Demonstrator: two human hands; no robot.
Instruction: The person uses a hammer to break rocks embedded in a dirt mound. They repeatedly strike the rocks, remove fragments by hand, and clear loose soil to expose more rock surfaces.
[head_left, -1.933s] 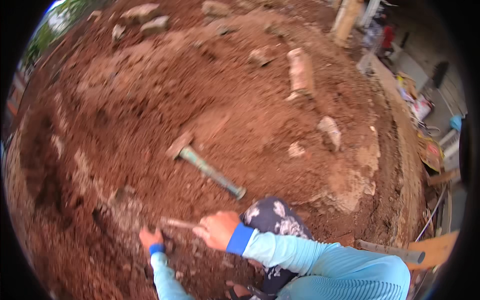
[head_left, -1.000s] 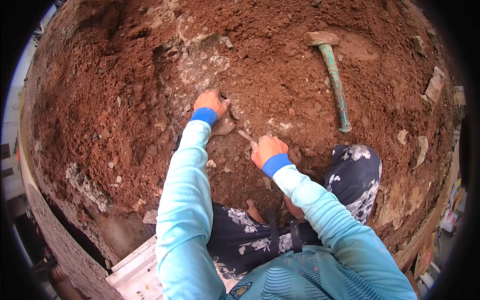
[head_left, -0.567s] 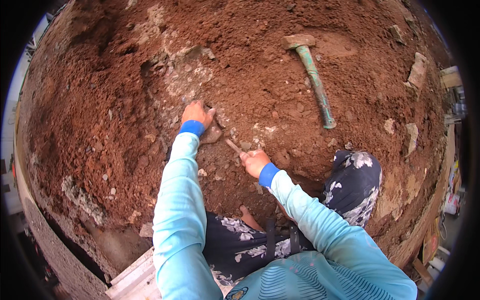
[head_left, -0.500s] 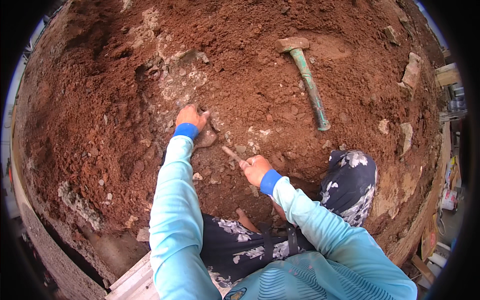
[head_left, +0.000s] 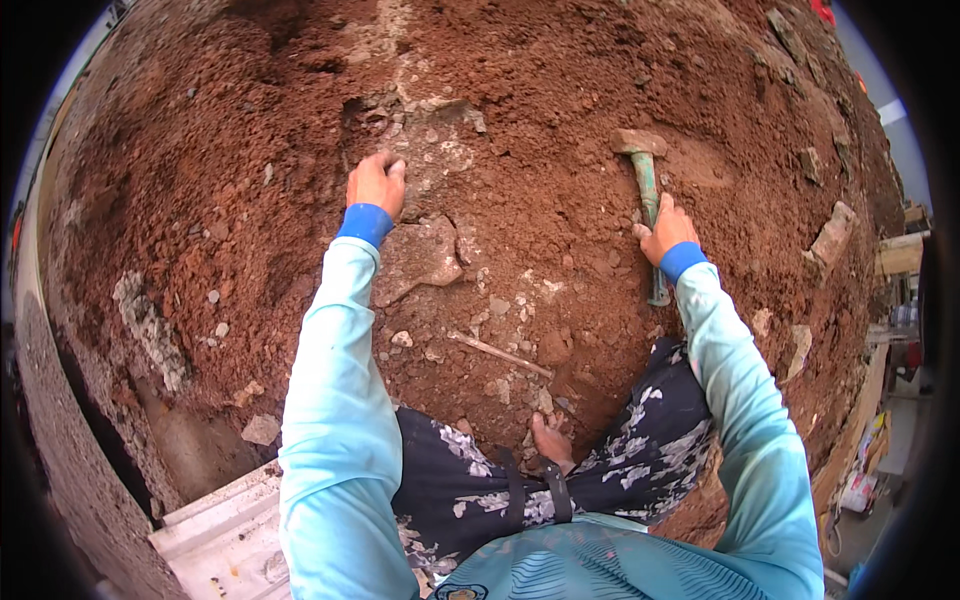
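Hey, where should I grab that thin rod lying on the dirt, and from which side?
Probably around the middle of the thin rod, pinched across its length from straight above. It's slim, lies flat on the red soil with both ends showing, and nothing covers it. The bare foot sits below its right end, so above looks clearer.
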